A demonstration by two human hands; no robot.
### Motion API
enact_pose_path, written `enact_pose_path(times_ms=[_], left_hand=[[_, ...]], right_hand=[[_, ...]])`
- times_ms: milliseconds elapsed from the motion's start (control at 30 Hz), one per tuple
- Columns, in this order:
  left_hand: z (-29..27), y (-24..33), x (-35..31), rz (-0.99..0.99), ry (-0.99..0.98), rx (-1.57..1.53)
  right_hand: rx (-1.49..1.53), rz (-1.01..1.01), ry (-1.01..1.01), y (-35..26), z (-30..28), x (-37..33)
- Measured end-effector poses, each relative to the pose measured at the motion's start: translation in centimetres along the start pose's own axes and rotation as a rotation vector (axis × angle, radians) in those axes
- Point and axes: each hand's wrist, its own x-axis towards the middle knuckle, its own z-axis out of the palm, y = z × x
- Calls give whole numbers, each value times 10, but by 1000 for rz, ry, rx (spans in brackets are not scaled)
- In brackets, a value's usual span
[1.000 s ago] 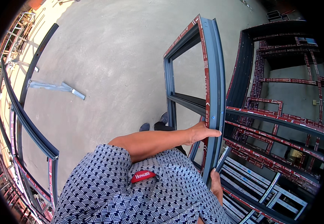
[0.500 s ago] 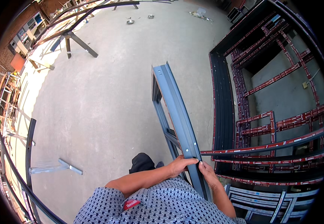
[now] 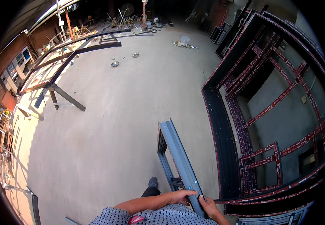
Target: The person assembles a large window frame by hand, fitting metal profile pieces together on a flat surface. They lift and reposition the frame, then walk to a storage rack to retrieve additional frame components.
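Observation:
A blue-grey metal window frame [image 3: 180, 152] is carried upright on its edge in front of me, slanting away toward the far side. My left hand [image 3: 182, 196] grips its left side, thumb lying on the upper face. On the opposite side my right hand [image 3: 208, 206] is wrapped round the same profile, its thumb near the left one. Two small bright screw heads show in the profile just ahead of my hands. The frame's lower part and most of my fingers are hidden. One dark shoe [image 3: 153, 182] shows on the floor left of the frame.
Large dark frames with red-and-white protective tape [image 3: 222, 146] lean along the right wall. At the left stands a trestle bench [image 3: 67, 98] carrying long dark profiles. Two metal bowls [image 3: 115, 64] and a litter pile [image 3: 185, 44] lie on the concrete floor farther off.
My view has tilted up, showing more of the far workshop. The window frame and my hands sit lower in the picture, grip unchanged. A foot has come forward.

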Motion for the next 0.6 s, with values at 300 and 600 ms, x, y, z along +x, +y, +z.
enact_pose_path(times_ms=[300, 600], left_hand=[[-89, 211, -57, 16, 55, 478], [-401, 181, -141, -5, 1174, 414]], right_hand=[[127, 128, 145, -119, -36, 102], [225, 158, 261, -182, -80, 293]])
